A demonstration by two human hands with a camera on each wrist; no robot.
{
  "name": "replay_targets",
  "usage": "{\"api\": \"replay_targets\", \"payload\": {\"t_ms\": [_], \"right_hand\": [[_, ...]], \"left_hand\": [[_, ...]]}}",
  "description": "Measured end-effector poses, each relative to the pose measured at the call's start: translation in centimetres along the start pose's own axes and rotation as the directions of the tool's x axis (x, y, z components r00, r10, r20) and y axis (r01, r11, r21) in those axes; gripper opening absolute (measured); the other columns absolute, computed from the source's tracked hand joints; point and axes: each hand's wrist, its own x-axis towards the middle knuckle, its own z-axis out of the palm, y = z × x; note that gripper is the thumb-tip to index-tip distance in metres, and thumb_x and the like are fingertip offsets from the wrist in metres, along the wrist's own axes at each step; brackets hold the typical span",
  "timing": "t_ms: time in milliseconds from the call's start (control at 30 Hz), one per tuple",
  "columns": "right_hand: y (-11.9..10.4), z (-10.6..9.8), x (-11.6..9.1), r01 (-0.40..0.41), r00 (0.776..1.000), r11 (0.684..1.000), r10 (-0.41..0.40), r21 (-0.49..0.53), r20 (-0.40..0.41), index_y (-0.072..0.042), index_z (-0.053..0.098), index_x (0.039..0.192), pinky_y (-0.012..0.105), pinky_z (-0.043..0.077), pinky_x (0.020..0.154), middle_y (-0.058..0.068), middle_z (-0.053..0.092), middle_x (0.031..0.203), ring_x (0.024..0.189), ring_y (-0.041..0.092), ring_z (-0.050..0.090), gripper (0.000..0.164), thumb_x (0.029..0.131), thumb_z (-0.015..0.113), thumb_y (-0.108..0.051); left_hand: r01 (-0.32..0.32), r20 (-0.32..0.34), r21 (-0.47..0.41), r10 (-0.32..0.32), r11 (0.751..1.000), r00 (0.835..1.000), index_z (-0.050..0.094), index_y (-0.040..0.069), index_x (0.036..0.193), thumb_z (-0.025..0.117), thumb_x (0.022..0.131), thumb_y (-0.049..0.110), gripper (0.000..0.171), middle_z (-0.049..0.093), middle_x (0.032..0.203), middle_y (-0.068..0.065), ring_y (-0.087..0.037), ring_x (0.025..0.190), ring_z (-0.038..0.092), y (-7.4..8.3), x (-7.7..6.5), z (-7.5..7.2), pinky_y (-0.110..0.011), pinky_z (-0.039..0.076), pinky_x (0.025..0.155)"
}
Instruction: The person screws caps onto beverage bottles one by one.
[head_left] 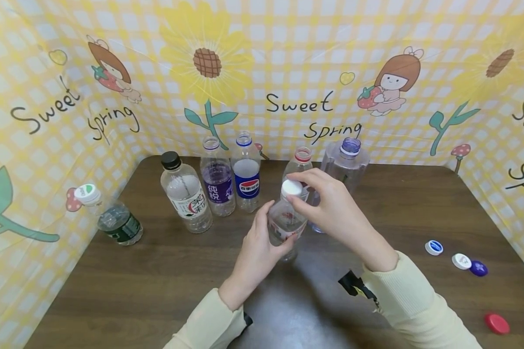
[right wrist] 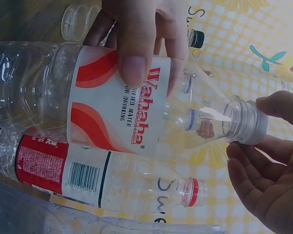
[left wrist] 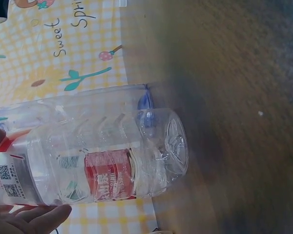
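On the near right, a round red plastic cap [head_left: 497, 323] is lying on the brown wood-grain surface [head_left: 148, 291]. Farther in, the person's left hand [head_left: 257, 252] is curling round a clear plastic bottle with a red-and-white label [right wrist: 122, 107], and the right hand [head_left: 338, 203] is pinching the round white screw cap [head_left: 291, 188] on its top. The bottle is being held roughly upright over the middle of the surface. To the right, a white printed cap [head_left: 461, 261] and a dark violet cap [head_left: 479, 268] are lying side by side, a blue-and-white cap [head_left: 434, 247] sitting just beyond. On the left, a clear bottle with a dark green label [head_left: 120, 225] is standing, with a black-capped clear bottle [head_left: 188, 201] nearer the middle. Beyond, a purple-labelled clear bottle [head_left: 218, 183] and a blue-labelled clear bottle [head_left: 246, 179] are standing uncapped; a red-necked clear bottle [head_left: 303, 155] is standing behind the held one, beside a large clear purple-necked bottle [head_left: 351, 148]. At the back, a yellow-and-white checked cloth [head_left: 279, 58] is hanging
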Motion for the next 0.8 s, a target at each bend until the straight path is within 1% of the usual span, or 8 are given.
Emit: {"api": "replay_targets", "payload": {"t_ms": [167,333,467,567,633,700,733,800], "right_hand": [[-0.1,-0.1,0.1,-0.016,1.0,1.0,0.016,-0.005,0.004,-0.005,0.063,0.12,0.04,0.055,0.078,0.01,0.064,0.114,0.094,0.022,0.059,0.037,0.086,0.07,-0.016],[-0.1,0.0,0.2,-0.049,0.999,0.999,0.049,0.0,0.004,-0.006,0.063,0.119,0.037,0.053,0.076,0.009,0.065,0.112,0.091,0.022,0.059,0.036,0.085,0.072,-0.017],[0.1,0.0,0.3,-0.065,0.998,0.998,0.065,0.004,0.001,-0.006,0.064,0.118,0.038,0.054,0.077,0.009,0.065,0.11,0.091,0.022,0.06,0.036,0.085,0.072,-0.018],[0.3,0.0,0.3,-0.069,0.998,0.998,0.068,0.015,0.016,-0.006,0.062,0.118,0.039,0.054,0.078,0.01,0.064,0.112,0.092,0.024,0.06,0.037,0.085,0.072,-0.019],[0.5,-0.1,0.4,-0.073,0.996,0.995,0.071,0.06,0.048,-0.006,0.059,0.122,0.041,0.054,0.082,0.01,0.063,0.118,0.097,0.024,0.061,0.04,0.087,0.07,-0.02],[1.0,-0.3,0.5,-0.074,0.994,0.986,0.059,0.152,0.097,-0.005,0.055,0.128,0.044,0.054,0.087,0.012,0.06,0.127,0.105,0.027,0.061,0.041,0.091,0.064,-0.019],[1.2,-0.4,0.5,-0.075,0.991,0.975,0.049,0.209,0.125,-0.004,0.053,0.131,0.045,0.052,0.091,0.013,0.057,0.131,0.109,0.028,0.06,0.041,0.093,0.061,-0.017],[1.7,-0.7,0.6,-0.087,0.983,0.94,0.027,0.331,0.183,-0.002,0.048,0.136,0.048,0.049,0.097,0.015,0.053,0.138,0.118,0.031,0.057,0.042,0.095,0.055,-0.013]], "left_hand": [[0.009,0.017,-0.001,-0.009,1.0,1.0,0.03,0.008,0.14,0.075,0.081,0.022,0.076,0.058,0.127,-0.023,-0.033,0.11,0.063,-0.1,0.0,0.0,-0.047,0.054,0.088],[0.018,0.03,-0.009,-0.017,1.0,0.999,0.029,0.009,0.141,0.075,0.082,0.023,0.076,0.057,0.128,-0.023,-0.033,0.112,0.062,-0.1,0.1,-0.1,-0.047,0.054,0.09],[0.023,0.045,-0.016,-0.022,1.0,0.999,0.028,0.009,0.142,0.074,0.082,0.023,0.077,0.056,0.13,-0.022,-0.033,0.114,0.061,-0.2,0.1,-0.1,-0.048,0.053,0.091],[0.035,0.053,-0.023,-0.034,0.999,0.998,0.028,0.01,0.142,0.075,0.082,0.024,0.078,0.055,0.13,-0.022,-0.033,0.115,0.061,-0.2,0.1,-0.1,-0.048,0.052,0.092],[0.036,0.055,-0.024,-0.035,0.999,0.998,0.027,0.01,0.142,0.075,0.081,0.024,0.078,0.056,0.13,-0.021,-0.033,0.115,0.061,-0.3,0.1,-0.2,-0.049,0.052,0.093],[0.044,0.06,-0.029,-0.042,0.999,0.997,0.027,0.011,0.142,0.075,0.081,0.024,0.079,0.055,0.131,-0.021,-0.033,0.116,0.06,-0.3,0.1,-0.2,-0.049,0.051,0.094],[0.046,0.062,-0.031,-0.044,0.998,0.997,0.027,0.011,0.142,0.075,0.081,0.025,0.079,0.055,0.132,-0.02,-0.032,0.116,0.059,-0.3,0.1,-0.2,-0.049,0.051,0.095],[0.049,0.065,-0.032,-0.047,0.998,0.997,0.027,0.012,0.143,0.075,0.081,0.025,0.079,0.054,0.132,-0.02,-0.032,0.117,0.059,-0.3,0.1,-0.2,-0.049,0.05,0.096]]}}
